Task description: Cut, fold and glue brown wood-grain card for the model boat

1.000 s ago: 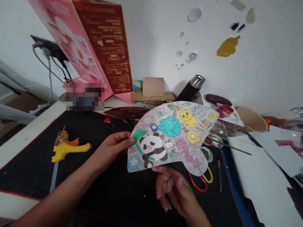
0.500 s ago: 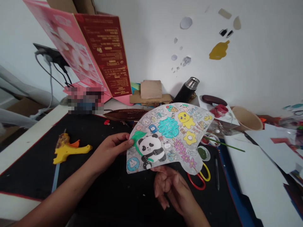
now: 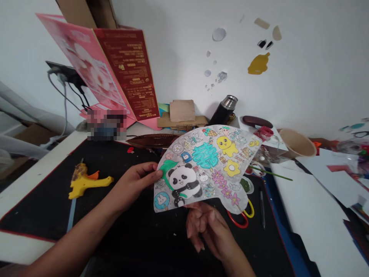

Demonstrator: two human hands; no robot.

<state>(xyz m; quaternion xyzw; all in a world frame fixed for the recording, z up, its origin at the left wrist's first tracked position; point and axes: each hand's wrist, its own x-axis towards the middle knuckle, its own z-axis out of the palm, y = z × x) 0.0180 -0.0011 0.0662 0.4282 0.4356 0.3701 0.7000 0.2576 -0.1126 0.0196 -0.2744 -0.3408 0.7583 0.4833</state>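
Observation:
A fan-shaped paper cutout with rounded lobes is held up over the black mat. Coloured drawings cover it: a panda with a green leaf, a turquoise character, a yellow figure and pink flowers. My left hand pinches its left edge between thumb and fingers. Below the lower edge is my right hand, palm turned up, fingers loosely curled and apart. One of its fingers reaches behind the paper, where its tip is hidden. Scissors with red and yellow handles lie partly under the cutout's right side.
On the left lies a yellow glue gun with a glue stick. Behind stand a pink and red folded board, stacked cardboard and a black flask. To the right are a pen, a beige bowl and white paper sheets.
The view has tilted slightly, so the background sits a little differently. Both hands and the paper cutout hold nearly the same pose.

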